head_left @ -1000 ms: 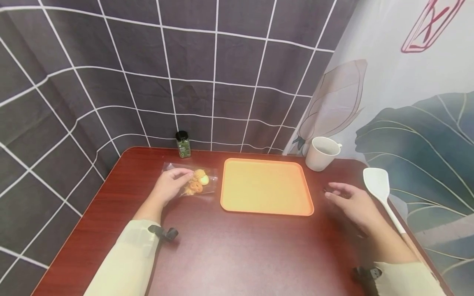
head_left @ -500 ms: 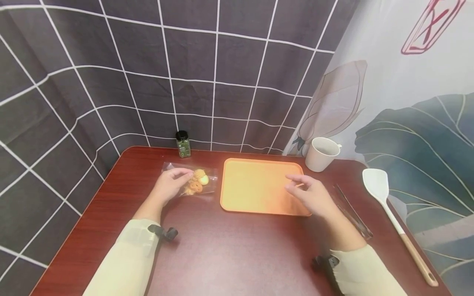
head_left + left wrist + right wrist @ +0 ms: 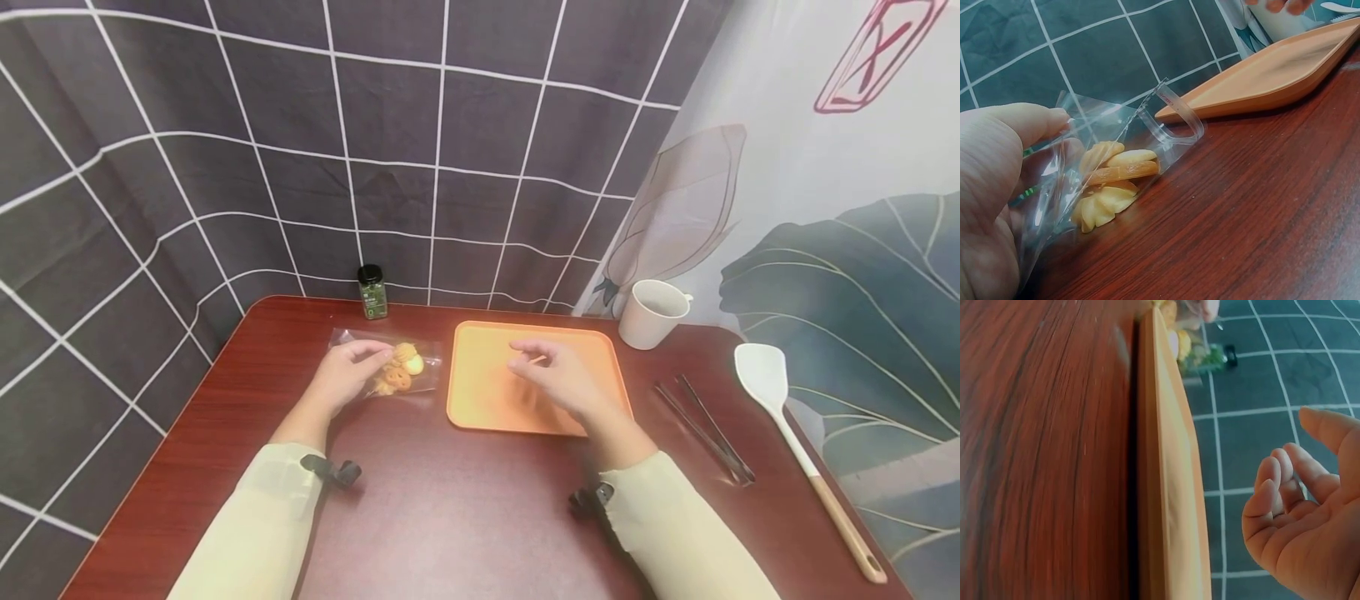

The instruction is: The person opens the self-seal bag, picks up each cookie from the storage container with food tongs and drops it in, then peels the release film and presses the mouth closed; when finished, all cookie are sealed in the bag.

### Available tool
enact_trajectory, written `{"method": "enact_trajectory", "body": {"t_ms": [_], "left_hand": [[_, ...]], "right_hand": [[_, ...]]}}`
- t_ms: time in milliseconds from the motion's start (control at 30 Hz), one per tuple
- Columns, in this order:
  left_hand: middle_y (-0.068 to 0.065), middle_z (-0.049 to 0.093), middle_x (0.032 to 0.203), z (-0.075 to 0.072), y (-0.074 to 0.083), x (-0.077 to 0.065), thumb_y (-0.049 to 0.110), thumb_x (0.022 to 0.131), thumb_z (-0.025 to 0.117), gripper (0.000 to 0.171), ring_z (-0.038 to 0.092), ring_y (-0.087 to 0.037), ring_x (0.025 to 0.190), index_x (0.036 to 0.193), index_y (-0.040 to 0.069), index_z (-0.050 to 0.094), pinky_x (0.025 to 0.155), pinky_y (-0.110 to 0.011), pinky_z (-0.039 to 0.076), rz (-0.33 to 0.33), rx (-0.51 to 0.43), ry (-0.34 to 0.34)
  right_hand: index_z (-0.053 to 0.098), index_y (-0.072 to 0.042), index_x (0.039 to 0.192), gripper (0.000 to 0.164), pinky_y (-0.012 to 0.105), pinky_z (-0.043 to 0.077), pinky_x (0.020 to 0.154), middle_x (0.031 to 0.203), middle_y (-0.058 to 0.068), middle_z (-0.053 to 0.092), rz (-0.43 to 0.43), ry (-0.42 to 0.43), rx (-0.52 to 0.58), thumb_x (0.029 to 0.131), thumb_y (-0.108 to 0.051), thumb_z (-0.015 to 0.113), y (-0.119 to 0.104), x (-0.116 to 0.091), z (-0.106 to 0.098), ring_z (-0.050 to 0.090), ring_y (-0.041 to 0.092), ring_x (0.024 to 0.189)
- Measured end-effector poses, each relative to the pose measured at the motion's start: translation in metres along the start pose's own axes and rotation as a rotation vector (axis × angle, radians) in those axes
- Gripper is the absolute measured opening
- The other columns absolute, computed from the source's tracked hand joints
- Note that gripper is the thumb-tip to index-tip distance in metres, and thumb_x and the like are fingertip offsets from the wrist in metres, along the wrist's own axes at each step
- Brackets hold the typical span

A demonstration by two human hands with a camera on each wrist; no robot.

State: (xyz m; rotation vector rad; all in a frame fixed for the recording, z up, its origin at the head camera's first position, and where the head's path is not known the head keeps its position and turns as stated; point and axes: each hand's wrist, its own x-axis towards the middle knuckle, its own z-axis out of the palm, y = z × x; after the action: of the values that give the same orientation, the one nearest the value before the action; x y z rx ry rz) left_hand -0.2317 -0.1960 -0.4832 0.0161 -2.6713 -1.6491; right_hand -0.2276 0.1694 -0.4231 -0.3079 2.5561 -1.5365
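My left hand [image 3: 347, 377] pinches the near-left part of a clear plastic bag [image 3: 1172, 115] between thumb and fingers. Inside the bag are several cookies [image 3: 1119, 172], among them a pretzel-shaped one [image 3: 397, 380]. The bag lies on the table just left of an orange tray [image 3: 480, 412]. Over that tray hovers my right hand [image 3: 566, 379], holding nothing, its fingers loosely bent and the thumb apart from them, as the right wrist view [image 3: 1310, 519] of the hand also shows.
A green-labelled jar with a black lid [image 3: 372, 293] stands behind the bag. To the tray's right are a white mug [image 3: 651, 315], metal tongs [image 3: 708, 429] and a white spatula with a wooden handle [image 3: 817, 479]. A dark grid-patterned curtain [image 3: 390, 200] hangs behind the table [image 3: 450, 517].
My right hand has moved left, from beside the tongs to over the tray, uncovering the tongs and the spatula's handle. My left hand stays on the bag.
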Motion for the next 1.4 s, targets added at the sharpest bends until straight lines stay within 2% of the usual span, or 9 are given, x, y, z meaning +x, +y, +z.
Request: {"method": "enact_trajectory", "body": {"t_ms": [200, 333, 467, 567, 833, 1000, 1167, 1233, 1400], "left_hand": [[-0.014, 0.075, 0.135, -0.001, -0.002, 0.000, 0.037, 0.103, 0.073, 0.035, 0.068, -0.028, 0.120, 0.128, 0.012, 0.078, 0.098, -0.035, 0.057, -0.002, -0.008, -0.004], [-0.014, 0.075, 0.135, -0.001, -0.003, 0.002, 0.037, 0.103, 0.073, 0.035, 0.068, -0.028, 0.120, 0.127, 0.012, 0.078, 0.099, -0.037, 0.056, 0.006, -0.002, -0.005], [-0.014, 0.075, 0.135, -0.001, -0.003, 0.003, 0.037, 0.103, 0.072, 0.035, 0.067, -0.030, 0.123, 0.127, 0.012, 0.078, 0.107, -0.046, 0.054, 0.002, -0.002, -0.007], [-0.014, 0.075, 0.136, -0.001, -0.002, 0.002, 0.037, 0.103, 0.072, 0.035, 0.067, -0.030, 0.124, 0.127, 0.012, 0.078, 0.108, -0.047, 0.054, 0.002, -0.006, -0.007], [-0.014, 0.075, 0.135, 0.000, -0.001, 0.001, 0.036, 0.104, 0.072, 0.035, 0.067, -0.029, 0.122, 0.127, 0.011, 0.078, 0.103, -0.041, 0.055, 0.007, -0.005, -0.007], [-0.014, 0.075, 0.135, 0.000, -0.002, 0.002, 0.036, 0.103, 0.072, 0.034, 0.068, -0.027, 0.118, 0.127, 0.012, 0.078, 0.097, -0.035, 0.056, 0.002, 0.000, -0.009], [-0.014, 0.076, 0.132, 0.000, -0.002, 0.002, 0.036, 0.103, 0.073, 0.033, 0.069, -0.024, 0.112, 0.126, 0.012, 0.078, 0.090, -0.031, 0.058, 0.003, -0.004, -0.004], [-0.013, 0.077, 0.131, 0.001, -0.002, 0.002, 0.036, 0.103, 0.073, 0.033, 0.068, -0.023, 0.113, 0.125, 0.012, 0.079, 0.093, -0.030, 0.056, 0.008, 0.005, 0.000], [-0.013, 0.077, 0.132, 0.001, -0.001, 0.002, 0.038, 0.103, 0.073, 0.035, 0.069, -0.026, 0.117, 0.126, 0.012, 0.078, 0.100, -0.037, 0.056, 0.013, 0.004, -0.001]], "right_hand": [[0.066, -0.006, 0.143, 0.049, 0.041, 0.061, 0.067, 0.122, 0.016, 0.074, 0.023, -0.080, 0.043, 0.099, -0.025, 0.077, -0.008, 0.021, 0.030, 0.073, 0.037, 0.086], [0.067, -0.009, 0.143, 0.048, 0.046, 0.063, 0.064, 0.123, 0.015, 0.074, 0.022, -0.122, 0.068, 0.099, -0.026, 0.077, -0.014, 0.034, 0.048, 0.074, 0.044, 0.088], [0.066, -0.008, 0.142, 0.048, 0.045, 0.064, 0.062, 0.119, 0.011, 0.073, 0.029, -0.144, 0.088, 0.099, -0.025, 0.077, -0.019, 0.048, 0.062, 0.075, 0.042, 0.090], [0.066, -0.006, 0.141, 0.048, 0.043, 0.064, 0.061, 0.115, 0.010, 0.073, 0.025, -0.149, 0.083, 0.098, -0.024, 0.077, -0.022, 0.057, 0.071, 0.075, 0.041, 0.090], [0.069, -0.005, 0.138, 0.046, 0.039, 0.064, 0.073, 0.117, 0.012, 0.076, 0.009, -0.132, 0.003, 0.097, -0.024, 0.078, -0.023, 0.079, 0.086, 0.075, 0.025, 0.090], [0.071, -0.005, 0.135, 0.044, 0.028, 0.059, 0.068, 0.118, 0.013, 0.078, 0.003, -0.110, -0.039, 0.095, -0.020, 0.080, -0.023, 0.087, 0.092, 0.070, 0.015, 0.083], [0.071, -0.002, 0.135, 0.044, 0.022, 0.055, 0.065, 0.123, 0.016, 0.078, 0.019, -0.131, -0.021, 0.094, -0.016, 0.080, -0.020, 0.094, 0.099, 0.070, 0.014, 0.086], [0.071, -0.003, 0.134, 0.043, 0.023, 0.056, 0.069, 0.123, 0.016, 0.078, 0.018, -0.132, -0.038, 0.093, -0.016, 0.081, -0.018, 0.096, 0.101, 0.072, 0.016, 0.092], [0.075, -0.006, 0.127, 0.036, 0.029, 0.061, 0.086, 0.118, 0.013, 0.081, -0.002, -0.125, -0.126, 0.093, -0.015, 0.081, -0.013, 0.101, 0.104, 0.077, 0.021, 0.105]]}}
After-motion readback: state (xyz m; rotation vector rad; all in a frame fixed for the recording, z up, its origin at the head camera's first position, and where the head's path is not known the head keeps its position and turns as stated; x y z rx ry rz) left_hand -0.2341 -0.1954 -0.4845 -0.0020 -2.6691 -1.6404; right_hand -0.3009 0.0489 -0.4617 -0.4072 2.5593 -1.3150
